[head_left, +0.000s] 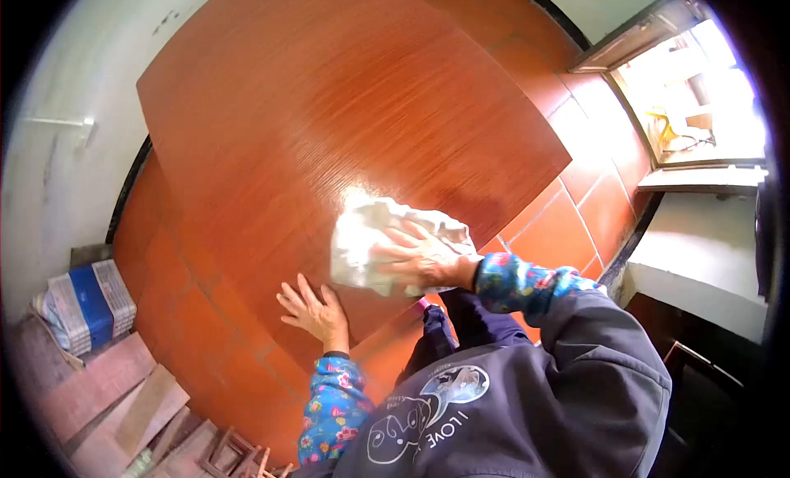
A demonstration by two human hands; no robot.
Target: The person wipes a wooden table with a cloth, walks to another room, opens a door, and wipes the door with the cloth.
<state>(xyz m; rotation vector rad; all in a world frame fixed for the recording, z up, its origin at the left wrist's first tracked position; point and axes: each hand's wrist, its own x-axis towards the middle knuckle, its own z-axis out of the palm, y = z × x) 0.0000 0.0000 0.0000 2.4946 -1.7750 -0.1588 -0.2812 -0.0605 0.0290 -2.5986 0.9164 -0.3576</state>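
Observation:
A white cloth (354, 252) lies crumpled on the reddish-brown wooden tabletop (329, 108), close to its near edge. Pressed onto the cloth from above is my right hand (420, 256), its fingers stretched out flat over the fabric. To the left of the cloth, my left hand (317, 317) rests on the wood with fingers spread and nothing in them. Wet-looking sheen and streaks show on the wood beyond the cloth.
Terracotta floor tiles (605, 211) surround the table. At the lower left stand a bundled stack with a blue band (92, 301) and several wooden boards (107, 383). A window (691, 99) with its wooden shutter swung out is at the upper right.

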